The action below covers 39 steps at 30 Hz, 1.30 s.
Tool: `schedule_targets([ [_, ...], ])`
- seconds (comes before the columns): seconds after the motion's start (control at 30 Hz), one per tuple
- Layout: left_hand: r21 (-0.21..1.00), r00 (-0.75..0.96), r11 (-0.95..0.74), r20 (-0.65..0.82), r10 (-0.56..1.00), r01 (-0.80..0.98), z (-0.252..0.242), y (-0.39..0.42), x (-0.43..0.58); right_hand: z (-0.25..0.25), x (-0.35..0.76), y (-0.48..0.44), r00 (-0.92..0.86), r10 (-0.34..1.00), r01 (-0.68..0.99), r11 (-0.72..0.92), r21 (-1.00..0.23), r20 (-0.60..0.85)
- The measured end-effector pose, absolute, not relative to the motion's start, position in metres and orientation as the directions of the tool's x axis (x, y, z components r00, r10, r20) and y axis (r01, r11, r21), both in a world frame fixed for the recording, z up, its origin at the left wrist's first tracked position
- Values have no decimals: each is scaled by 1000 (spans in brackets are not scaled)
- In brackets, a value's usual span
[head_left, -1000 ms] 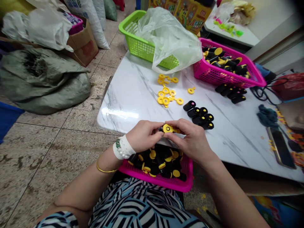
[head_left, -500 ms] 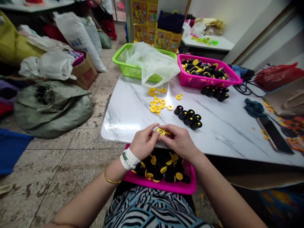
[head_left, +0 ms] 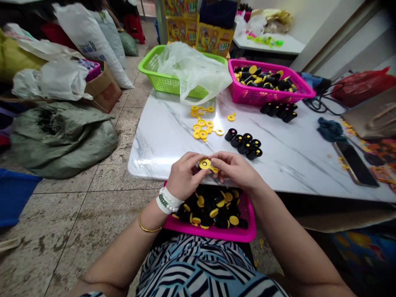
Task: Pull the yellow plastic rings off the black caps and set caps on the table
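Note:
My left hand (head_left: 185,175) pinches a yellow cap (head_left: 203,164), a round piece with a side tab and a dark ring in its middle. The fingers of my right hand (head_left: 237,170) close on the tab side of the same cap. Whether a black body sits beneath it is hidden by my fingers. Just below, a pink basket (head_left: 210,235) on my lap holds many black cylinders with yellow caps. Loose yellow caps (head_left: 202,134) lie beyond my hands on the marbled table (head_left: 161,136). Several black cylinders (head_left: 244,147) stand grouped to their right.
A green basket (head_left: 154,80) with a clear plastic bag (head_left: 198,70) stands at the back. Beside it, another pink basket (head_left: 262,98) holds capped black cylinders, with more black cylinders (head_left: 280,111) in front. A phone (head_left: 355,165) and dark cloth (head_left: 331,131) lie at right.
My right fingers have shifted on the yellow cap, and its round face with the dark ring shows more fully. The view has tilted slightly downward.

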<state>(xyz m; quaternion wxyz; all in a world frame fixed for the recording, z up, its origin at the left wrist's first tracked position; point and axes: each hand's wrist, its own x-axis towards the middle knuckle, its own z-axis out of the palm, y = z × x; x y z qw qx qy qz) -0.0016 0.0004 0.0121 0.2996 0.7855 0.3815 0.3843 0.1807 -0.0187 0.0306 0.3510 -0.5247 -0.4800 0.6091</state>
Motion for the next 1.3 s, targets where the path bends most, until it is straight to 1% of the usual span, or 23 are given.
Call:
schedule_targets([
  [0.07, 802, 434, -476, 308, 847, 360, 12, 4, -2, 31, 178, -11, -195, 919, 96, -329, -939, -342],
  [0.13, 825, 458, -445, 264, 849, 348, 10, 6, -2, 29, 179, -3, -231, 901, 82, -358, -930, -367],
  [0.33, 829, 480, -440, 246, 842, 346, 6, 8, -5, 23, 186, -3, -297, 851, 41, -441, -896, -433],
  [0.4, 822, 484, -447, 249, 839, 352, 7, 8, -6, 21, 191, -12, -315, 859, 1, -426, -905, -404],
  [0.5, 810, 475, -464, 269, 838, 359, 7, 8, -7, 18, 201, -23, -343, 895, -102, -337, -936, -285],
  [0.57, 804, 470, -477, 288, 835, 354, 6, 7, -7, 18, 202, -25, -335, 915, -127, -279, -952, -223],
  [0.63, 803, 465, -485, 302, 832, 347, 4, 6, -7, 20, 195, -22, -324, 920, -77, -259, -963, -222],
  [0.8, 787, 475, -517, 333, 815, 336, -1, 3, -6, 31, 169, -3, -275, 899, 170, -303, -938, -340],
  [0.87, 778, 477, -520, 327, 815, 354, -1, 4, -5, 31, 166, 1, -283, 890, 199, -309, -930, -356],
  [0.97, 772, 487, -506, 296, 822, 385, 0, 5, -7, 29, 168, -2, -316, 881, 191, -303, -934, -351],
  [1.03, 768, 506, -522, 304, 807, 371, 1, 4, -12, 27, 166, -13, -287, 910, 227, -239, -944, -300],
  [1.1, 747, 525, -566, 345, 778, 348, -1, -1, -16, 25, 160, -31, -186, 970, 355, -82, -931, -156],
  [1.13, 730, 536, -593, 367, 760, 340, -3, -5, -18, 23, 156, -44, -133, 990, 437, 17, -899, -46],
  [1.2, 683, 560, -642, 398, 727, 348, -7, -16, -19, 19, 149, -71, -86, 983, 573, 184, -799, 164],
  [1.23, 651, 585, -669, 401, 705, 360, -10, -22, -18, 16, 146, -85, -87, 969, 611, 236, -755, 232],
  [1.3, 555, 655, -732, 388, 648, 395, -12, -34, -13, 10, 148, -108, -90, 955, 648, 272, -712, 283],
])
